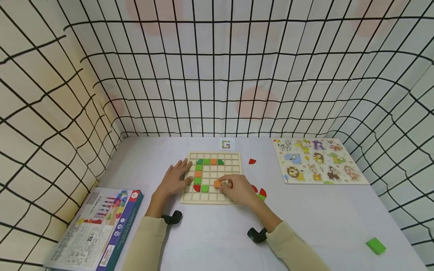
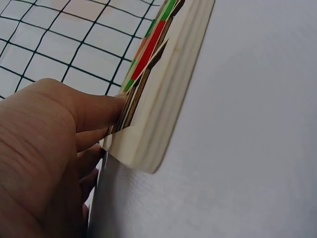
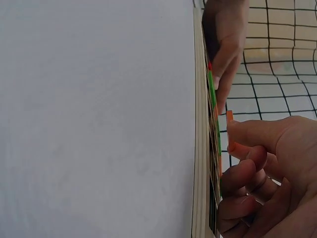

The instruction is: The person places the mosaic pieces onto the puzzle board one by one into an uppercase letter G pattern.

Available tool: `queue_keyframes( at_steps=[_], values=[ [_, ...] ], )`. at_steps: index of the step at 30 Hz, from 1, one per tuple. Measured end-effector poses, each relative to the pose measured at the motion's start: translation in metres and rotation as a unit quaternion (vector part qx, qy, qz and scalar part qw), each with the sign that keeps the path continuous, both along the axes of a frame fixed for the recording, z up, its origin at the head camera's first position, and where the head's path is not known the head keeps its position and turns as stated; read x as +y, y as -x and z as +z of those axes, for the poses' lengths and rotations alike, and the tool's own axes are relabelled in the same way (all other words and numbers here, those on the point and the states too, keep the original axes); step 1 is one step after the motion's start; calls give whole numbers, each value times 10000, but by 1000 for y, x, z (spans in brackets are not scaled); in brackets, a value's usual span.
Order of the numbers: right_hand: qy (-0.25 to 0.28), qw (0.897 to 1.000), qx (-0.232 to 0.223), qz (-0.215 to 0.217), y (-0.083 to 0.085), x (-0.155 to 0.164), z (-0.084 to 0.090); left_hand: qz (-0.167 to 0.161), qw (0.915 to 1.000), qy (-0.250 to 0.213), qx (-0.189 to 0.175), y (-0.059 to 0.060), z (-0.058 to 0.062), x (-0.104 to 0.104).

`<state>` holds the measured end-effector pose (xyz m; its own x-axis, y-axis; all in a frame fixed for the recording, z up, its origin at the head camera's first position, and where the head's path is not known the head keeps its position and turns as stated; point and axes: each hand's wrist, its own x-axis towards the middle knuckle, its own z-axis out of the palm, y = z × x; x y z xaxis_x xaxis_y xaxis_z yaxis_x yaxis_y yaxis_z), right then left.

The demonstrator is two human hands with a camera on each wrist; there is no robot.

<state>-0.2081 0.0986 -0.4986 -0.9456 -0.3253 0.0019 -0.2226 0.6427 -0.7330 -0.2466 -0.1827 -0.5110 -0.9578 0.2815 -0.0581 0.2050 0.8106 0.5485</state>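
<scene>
A wooden grid board [image 1: 234, 158] lies on the white table, with green, orange and red tiles [image 1: 198, 174] set in a curved line on its left half. My right hand [image 1: 234, 188] pinches a small orange square tile [image 1: 217, 183] over the board's lower middle; the tile [image 3: 230, 131] shows between thumb and finger in the right wrist view. My left hand [image 1: 176, 177] rests flat with straight fingers on the board's left edge [image 2: 148, 129].
A red piece [image 1: 252, 161] lies right of the board; red and green pieces [image 1: 262, 194] sit by my right hand. Also here: a green block [image 1: 375, 245] near right, an animal puzzle [image 1: 318, 160], a game box [image 1: 98, 229] at left, a small card [image 1: 226, 144], and wire mesh walls.
</scene>
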Motion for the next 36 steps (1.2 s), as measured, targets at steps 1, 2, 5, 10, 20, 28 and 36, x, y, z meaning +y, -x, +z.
queue_keyframes(
  at_steps=[1, 2, 5, 10, 20, 28, 36],
  values=[
    [-22, 10000, 8, 21, 0, -2, 0, 19, 10000, -17, 4, 0, -1, 0],
    [-37, 10000, 11, 48, 0, -4, -1, 33, 10000, -27, 19, 1, -2, 0],
    [-57, 9999, 7, 129, 1, -10, -1, 60, 9999, -46, 69, 2, -3, 0],
    [-119, 9997, -27, 190, 1, -18, -1, 47, 9999, 21, 115, 2, -6, 0],
    [-156, 9996, -127, 184, -2, -18, 3, 61, 9998, 4, 168, 2, -7, 0],
    [-294, 9994, -95, 143, -3, -18, -1, 38, 9998, 67, 181, 1, -9, 1],
    [-29, 9997, -127, 197, -2, -15, 2, 21, 9999, -45, 154, 3, -7, -2]
  ],
)
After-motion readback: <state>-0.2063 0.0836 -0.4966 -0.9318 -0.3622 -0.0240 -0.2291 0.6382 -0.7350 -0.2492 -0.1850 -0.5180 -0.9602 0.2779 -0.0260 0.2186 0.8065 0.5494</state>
